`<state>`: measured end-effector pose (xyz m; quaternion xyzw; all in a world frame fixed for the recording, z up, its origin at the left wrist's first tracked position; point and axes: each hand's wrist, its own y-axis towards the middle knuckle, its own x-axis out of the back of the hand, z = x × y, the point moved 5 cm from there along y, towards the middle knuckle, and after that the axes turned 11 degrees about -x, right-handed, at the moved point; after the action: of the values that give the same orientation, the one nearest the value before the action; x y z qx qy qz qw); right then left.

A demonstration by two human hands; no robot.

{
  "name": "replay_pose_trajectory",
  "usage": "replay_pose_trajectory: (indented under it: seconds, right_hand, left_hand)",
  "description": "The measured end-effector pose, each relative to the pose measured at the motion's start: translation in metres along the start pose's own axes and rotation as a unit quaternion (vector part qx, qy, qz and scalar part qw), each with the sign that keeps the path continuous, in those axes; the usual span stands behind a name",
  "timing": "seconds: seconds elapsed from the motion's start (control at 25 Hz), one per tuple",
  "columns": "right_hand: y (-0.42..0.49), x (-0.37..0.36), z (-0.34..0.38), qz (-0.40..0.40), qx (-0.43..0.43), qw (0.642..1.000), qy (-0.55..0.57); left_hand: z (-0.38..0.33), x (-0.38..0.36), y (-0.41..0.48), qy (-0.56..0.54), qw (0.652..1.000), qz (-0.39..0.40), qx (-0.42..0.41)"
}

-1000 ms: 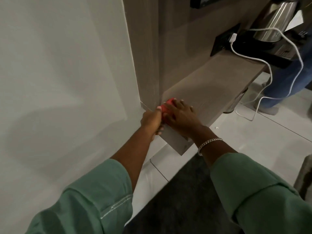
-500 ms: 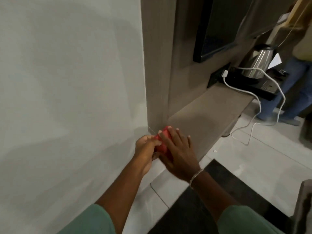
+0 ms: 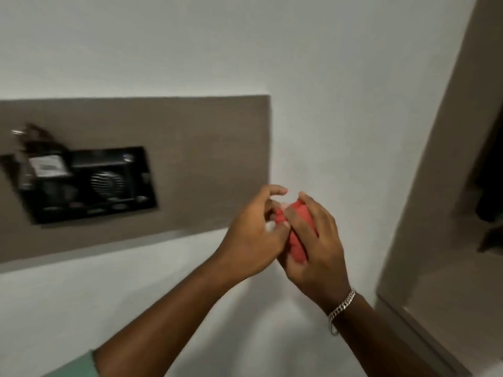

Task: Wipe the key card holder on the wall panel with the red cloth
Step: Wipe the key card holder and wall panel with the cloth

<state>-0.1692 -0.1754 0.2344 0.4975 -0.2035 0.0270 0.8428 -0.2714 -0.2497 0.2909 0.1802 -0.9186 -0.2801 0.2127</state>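
Bunching the red cloth (image 3: 295,232) between them at centre right of the frame, both hands sit in front of the white wall (image 3: 340,91): the right hand (image 3: 317,240) has its grip clamped around the cloth, and the left hand (image 3: 253,240) pinches its near edge. Well apart, at the left, the blurred black key card holder (image 3: 87,183) sits set into the brown wall panel (image 3: 206,159). A chain bracelet (image 3: 341,311) circles the right wrist.
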Motion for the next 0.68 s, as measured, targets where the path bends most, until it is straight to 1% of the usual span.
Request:
replay_pose_trajectory:
  seconds: [0.04,0.08,0.12,0.16,0.2,0.24,0.28,0.32,0.36,0.4,0.48,0.56,0.64,0.68]
  right_hand:
    - [0.014,-0.007,0.035,-0.024,0.029,0.999,0.031]
    - [0.026,-0.013,0.063,-0.041,0.049,0.996,0.056]
    - [0.036,-0.021,0.091,-0.054,0.065,0.993,0.078]
    - [0.044,-0.029,0.116,-0.065,0.079,0.990,0.096]
    - [0.049,-0.038,0.140,-0.074,0.086,0.987,0.111]
    - [0.052,-0.049,0.161,-0.079,0.086,0.985,0.126]
    - [0.053,-0.058,0.177,-0.081,0.081,0.983,0.141]
    - [0.055,-0.067,0.191,-0.082,0.076,0.981,0.157]
    - [0.056,-0.077,0.200,-0.081,0.069,0.980,0.167]
    - [0.054,-0.090,0.207,-0.082,0.062,0.982,0.161]
    - [0.047,-0.113,0.219,-0.079,0.056,0.989,0.112]
    - [0.045,-0.134,0.224,-0.072,0.056,0.995,0.044]
    - [0.045,-0.144,0.216,-0.085,0.070,0.994,0.007]
    - [0.043,-0.145,0.210,-0.096,0.083,0.992,0.006]
  left_hand:
    - [-0.028,0.043,-0.004,0.036,0.997,-0.036,-0.064]
    - [-0.055,0.080,-0.008,0.076,0.986,-0.072,-0.128]
    - [-0.079,0.118,-0.014,0.131,0.968,-0.109,-0.184]
    - [-0.100,0.153,-0.020,0.197,0.941,-0.150,-0.230]
    - [-0.115,0.187,-0.029,0.263,0.908,-0.196,-0.260]
    - [-0.124,0.219,-0.040,0.327,0.871,-0.244,-0.274]
    - [-0.125,0.244,-0.050,0.381,0.837,-0.286,-0.269]
    - [-0.121,0.266,-0.059,0.431,0.809,-0.306,-0.257]
    - [-0.110,0.283,-0.065,0.484,0.787,-0.299,-0.241]
    - [-0.094,0.296,-0.071,0.539,0.765,-0.271,-0.226]
    - [-0.061,0.318,-0.076,0.638,0.713,-0.195,-0.218]
    - [-0.034,0.335,-0.077,0.714,0.654,-0.144,-0.203]
    - [-0.015,0.342,-0.075,0.766,0.598,-0.134,-0.197]
    - [-0.010,0.343,-0.074,0.777,0.579,-0.143,-0.200]
